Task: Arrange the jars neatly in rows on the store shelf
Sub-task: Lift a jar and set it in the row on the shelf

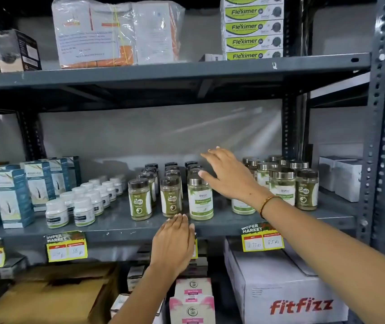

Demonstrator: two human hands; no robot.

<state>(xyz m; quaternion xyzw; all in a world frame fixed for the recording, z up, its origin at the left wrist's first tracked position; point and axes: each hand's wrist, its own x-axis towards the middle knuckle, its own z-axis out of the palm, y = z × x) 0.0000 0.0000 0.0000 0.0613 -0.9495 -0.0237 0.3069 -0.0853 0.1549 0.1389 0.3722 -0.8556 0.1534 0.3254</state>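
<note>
Three rows of dark-lidded jars of green powder (140,199) run back along the grey middle shelf (116,224). At the front of the right row stands a silver-lidded jar with a white and green label (200,199). My right hand (227,174) hovers open above and just right of that jar, fingers spread, holding nothing. My left hand (175,239) lies flat at the shelf's front edge, fingertips just below the middle front jar (171,198). A loose cluster of silver-lidded jars (282,183) stands to the right, partly hidden by my right arm.
Small white bottles (82,208) and blue-white boxes (13,197) fill the shelf's left. White boxes (346,177) sit at far right. Yellow price tags (66,246) hang on the shelf edge. A FitFizz carton (287,291) and pink boxes (192,300) lie below. The upper shelf holds Fleximer boxes (253,28).
</note>
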